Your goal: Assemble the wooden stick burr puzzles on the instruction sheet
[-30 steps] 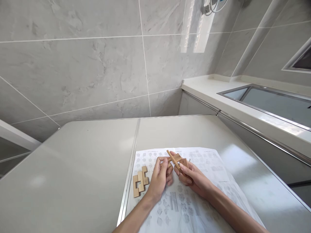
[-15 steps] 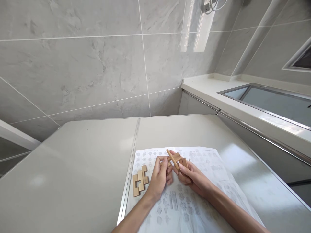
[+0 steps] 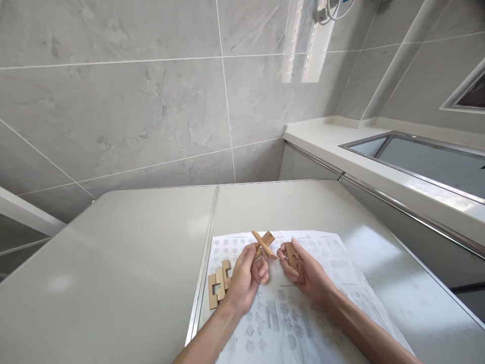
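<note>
My left hand (image 3: 245,277) is closed on two crossed wooden puzzle pieces (image 3: 264,242), held just above a printed instruction sheet (image 3: 288,313). My right hand (image 3: 305,275) grips a single notched wooden piece (image 3: 292,256), a little to the right of the crossed pair and apart from it. Several more notched wooden pieces (image 3: 219,283) lie side by side at the sheet's left edge, close to my left wrist.
The sheet lies on a pale grey top with a metal seam (image 3: 204,263) down its middle. A tiled wall rises behind. To the right runs a white counter (image 3: 341,141) with a steel-rimmed sunken basin (image 3: 424,156).
The pieces were held together between both hands. Now they are separated: my left hand keeps the crossed pair, my right hand has drawn one piece away to the right.
</note>
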The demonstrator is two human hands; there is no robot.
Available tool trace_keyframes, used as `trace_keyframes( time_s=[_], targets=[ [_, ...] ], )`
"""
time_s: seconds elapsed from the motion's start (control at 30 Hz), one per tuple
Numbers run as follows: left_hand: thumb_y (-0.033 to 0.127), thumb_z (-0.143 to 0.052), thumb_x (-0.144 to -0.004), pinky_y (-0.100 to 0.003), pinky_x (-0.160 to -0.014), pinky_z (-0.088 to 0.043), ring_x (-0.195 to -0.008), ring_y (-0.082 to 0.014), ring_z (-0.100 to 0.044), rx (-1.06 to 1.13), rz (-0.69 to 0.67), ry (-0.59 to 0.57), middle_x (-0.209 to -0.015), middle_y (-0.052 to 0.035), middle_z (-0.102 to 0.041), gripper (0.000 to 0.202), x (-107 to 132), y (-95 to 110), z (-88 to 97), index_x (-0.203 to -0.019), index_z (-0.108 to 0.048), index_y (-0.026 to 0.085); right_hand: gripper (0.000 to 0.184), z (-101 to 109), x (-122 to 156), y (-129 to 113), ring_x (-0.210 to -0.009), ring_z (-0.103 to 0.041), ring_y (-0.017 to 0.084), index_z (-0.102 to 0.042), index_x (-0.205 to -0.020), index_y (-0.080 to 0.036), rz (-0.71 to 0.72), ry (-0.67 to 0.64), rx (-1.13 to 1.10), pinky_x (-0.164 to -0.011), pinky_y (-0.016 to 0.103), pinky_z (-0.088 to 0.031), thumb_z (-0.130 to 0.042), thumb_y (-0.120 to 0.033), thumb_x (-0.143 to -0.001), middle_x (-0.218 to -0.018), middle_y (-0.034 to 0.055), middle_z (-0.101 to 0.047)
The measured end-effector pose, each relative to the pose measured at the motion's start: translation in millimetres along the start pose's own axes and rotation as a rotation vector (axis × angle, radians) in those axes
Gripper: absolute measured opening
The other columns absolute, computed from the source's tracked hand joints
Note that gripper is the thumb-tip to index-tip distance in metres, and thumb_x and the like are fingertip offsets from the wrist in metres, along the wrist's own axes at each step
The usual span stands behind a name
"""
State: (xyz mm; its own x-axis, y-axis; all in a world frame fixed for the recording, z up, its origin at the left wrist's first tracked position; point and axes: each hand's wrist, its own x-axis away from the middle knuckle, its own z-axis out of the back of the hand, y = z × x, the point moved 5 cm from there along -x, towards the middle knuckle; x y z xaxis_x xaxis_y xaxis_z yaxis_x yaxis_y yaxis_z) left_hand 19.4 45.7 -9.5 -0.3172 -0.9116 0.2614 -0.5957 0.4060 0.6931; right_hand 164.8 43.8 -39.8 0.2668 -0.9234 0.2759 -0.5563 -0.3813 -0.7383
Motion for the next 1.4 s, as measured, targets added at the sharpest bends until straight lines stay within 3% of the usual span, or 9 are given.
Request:
trace_keyframes(
  time_s=[0.17,0.27,0.37,0.47,0.57,0.8,1.0,1.23,1.4],
  targets=[
    [0.048,-0.074,-0.094,-0.027,-0.066,-0.046,-0.062,-0.0084,-0.049,0.077,0.054,-0.090,-0.086,-0.0034,-0.062,0.040,-3,-4,-3.6,-0.111,-0.070,0.012,0.046,3,2,-8,-0.039,-0.021,0.006,-0.061,-0.097,-0.023,0.058,-0.003,-0.010,-0.041,0.024,-0.018,-0.053,-0.069,-0.099,-0.061,-0.0070,-0.045],
    [0.049,-0.073,-0.094,-0.027,-0.066,-0.044,-0.062,-0.0087,-0.048,0.107,0.078,-0.091,-0.079,-0.0024,-0.060,0.039,-4,-6,-3.1,-0.105,-0.071,0.011,0.041,0,2,-10,-0.040,-0.019,0.005,-0.063,-0.100,-0.023,0.030,-0.025,-0.027,-0.041,0.023,-0.016,-0.054,-0.063,-0.101,-0.061,-0.0076,-0.042],
    [0.044,-0.074,-0.094,-0.026,-0.064,-0.043,-0.061,-0.0086,-0.046,0.132,0.067,-0.047,-0.076,-0.0014,-0.058,0.032,-5,-7,1.3,-0.095,-0.067,0.013,0.035,0,2,-12,-0.049,-0.029,0.006,-0.064,-0.098,-0.020,0.021,-0.001,-0.047,-0.044,0.022,-0.022,-0.063,-0.055,-0.098,-0.073,-0.0024,-0.052],
    [0.040,-0.077,-0.092,-0.027,-0.065,-0.045,-0.062,-0.0089,-0.047,0.140,0.053,-0.012,-0.080,-0.0014,-0.059,0.028,-6,-7,4.9,-0.093,-0.066,0.014,0.033,2,2,-15,-0.055,-0.034,0.009,-0.065,-0.111,-0.024,0.042,0.042,-0.046,-0.045,0.023,-0.023,-0.067,-0.054,-0.096,-0.082,0.0001,-0.055],
    [0.039,-0.078,-0.091,-0.027,-0.068,-0.048,-0.066,-0.0099,-0.051,0.124,0.038,-0.009,-0.085,-0.0026,-0.060,0.028,-7,-5,5.0,-0.096,-0.068,0.013,0.040,6,1,-16,-0.050,-0.025,0.009,-0.061,-0.125,-0.031,0.049,0.065,-0.049,-0.043,0.023,-0.015,-0.064,-0.059,-0.097,-0.077,-0.0030,-0.051],
    [0.035,-0.082,-0.088,-0.026,-0.069,-0.051,-0.065,-0.0094,-0.055,0.059,0.059,-0.007,-0.087,-0.0052,-0.065,0.028,-5,-4,4.5,-0.098,-0.073,0.011,0.030,11,-2,-18,-0.048,-0.015,0.007,-0.060,-0.093,-0.023,0.019,0.049,-0.065,-0.042,0.023,-0.014,-0.067,-0.052,-0.097,-0.071,-0.0048,-0.049],
    [0.046,-0.078,-0.090,-0.025,-0.060,-0.048,-0.056,-0.0084,-0.055,-0.021,0.070,-0.009,-0.083,-0.0047,-0.067,0.037,-4,-4,4.5,-0.102,-0.072,0.011,0.034,4,4,-23,-0.049,-0.013,0.006,-0.059,-0.095,-0.023,0.056,0.002,0.024,-0.044,0.023,-0.010,-0.068,-0.056,-0.096,-0.074,-0.0047,-0.051],
    [0.056,-0.070,-0.093,-0.026,-0.058,-0.042,-0.052,-0.0100,-0.051,-0.159,0.077,-0.077,-0.074,-0.0045,-0.067,0.043,1,-1,-3.4,-0.096,-0.067,0.013,0.035,1,7,-22,-0.046,-0.010,0.009,-0.064,-0.100,-0.021,0.093,0.000,0.051,-0.045,0.026,-0.014,-0.062,-0.057,-0.100,-0.051,-0.0105,-0.029],
    [0.062,-0.063,-0.095,-0.029,-0.063,-0.043,-0.054,-0.0122,-0.052,-0.278,0.077,-0.117,-0.076,-0.0073,-0.070,0.048,2,-6,-5.6,-0.100,-0.067,0.014,0.033,-5,8,-25,-0.048,-0.011,0.009,-0.060,-0.091,-0.022,0.098,-0.043,0.063,-0.046,0.026,-0.015,-0.065,-0.053,-0.099,-0.056,-0.0090,-0.032]
  ],
)
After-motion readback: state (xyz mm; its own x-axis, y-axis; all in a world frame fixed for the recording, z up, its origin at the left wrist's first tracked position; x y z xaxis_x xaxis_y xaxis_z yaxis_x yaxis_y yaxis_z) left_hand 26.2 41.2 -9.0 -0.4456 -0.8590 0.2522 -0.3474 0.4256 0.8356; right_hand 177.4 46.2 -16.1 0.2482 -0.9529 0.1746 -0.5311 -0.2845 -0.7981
